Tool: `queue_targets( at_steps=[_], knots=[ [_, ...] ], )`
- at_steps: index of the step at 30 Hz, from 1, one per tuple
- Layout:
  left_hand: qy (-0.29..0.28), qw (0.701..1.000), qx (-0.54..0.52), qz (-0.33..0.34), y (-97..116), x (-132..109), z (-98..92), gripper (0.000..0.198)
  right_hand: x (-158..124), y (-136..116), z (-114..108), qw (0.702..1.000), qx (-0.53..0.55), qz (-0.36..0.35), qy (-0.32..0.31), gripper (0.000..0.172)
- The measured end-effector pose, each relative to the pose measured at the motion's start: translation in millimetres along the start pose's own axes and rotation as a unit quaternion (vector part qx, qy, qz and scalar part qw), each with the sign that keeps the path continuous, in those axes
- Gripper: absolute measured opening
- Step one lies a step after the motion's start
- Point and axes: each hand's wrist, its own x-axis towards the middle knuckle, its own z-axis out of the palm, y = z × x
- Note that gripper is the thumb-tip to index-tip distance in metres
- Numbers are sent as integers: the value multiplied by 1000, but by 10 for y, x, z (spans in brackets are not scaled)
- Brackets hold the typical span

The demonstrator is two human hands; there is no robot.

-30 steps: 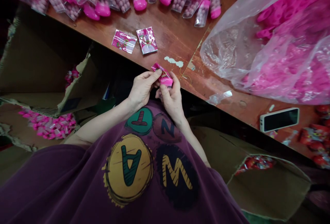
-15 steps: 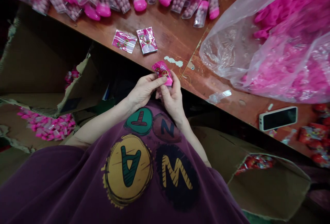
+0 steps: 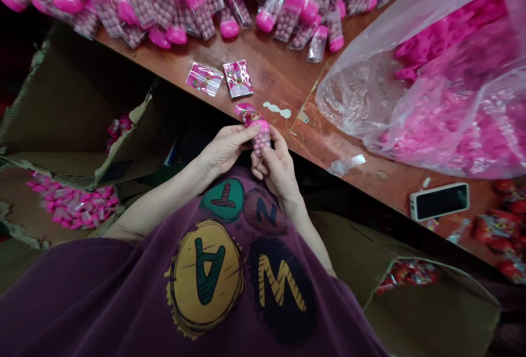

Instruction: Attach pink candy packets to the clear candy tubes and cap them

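Observation:
Both hands meet over my lap, just off the table's edge. Between them is a small clear candy bottle [image 3: 262, 142] with a pink cap and pink balls inside. My left hand [image 3: 227, 147] pinches it near the cap, thumb on top. My right hand [image 3: 278, 164] grips the bottle's lower end between thumb and fingers. A pink printed label [image 3: 245, 111] sticks out beyond the cap; how it is attached or held is hidden. On the table just past the hands lie a single shiny printed label [image 3: 204, 79] and a stack of labels [image 3: 238, 79].
Many filled candy bottles [image 3: 201, 9] lie heaped along the table's far side. A clear plastic bag [image 3: 349, 94] of pink parts stands at right, near a phone [image 3: 439, 202] and red packets [image 3: 499, 225]. Open cardboard boxes [image 3: 123, 154] flank my lap below the table.
The bottle's clear body with its balls now shows, where the label covered the cap before. The label has shifted left, beyond the cap. The view has tilted slightly.

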Motion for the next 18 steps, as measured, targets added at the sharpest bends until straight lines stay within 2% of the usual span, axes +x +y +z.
queue_targets(
  at_steps=[2, 5, 11, 14, 18],
  knots=[
    [-1, 1000, -4, -6, -17, 8, -26, 32, 25, 13, -13, 1000, -19, -2, 8, 68],
    [0, 1000, -30, -4, -17, 15, -39, 28, 44, 58, -49, 993, -106, -46, 31, 71],
    [6, 999, -44, 3, -27, 41, -7, 34, 52, 227, -104, 954, -262, -143, 36, 69],
    [0, 999, -52, -2, -60, 42, -9, 34, 46, 220, -76, 960, -244, -132, 26, 71],
    [-16, 998, -50, -16, -87, 3, -14, 34, 33, 141, -38, 983, -169, -76, -12, 73]
  ],
)
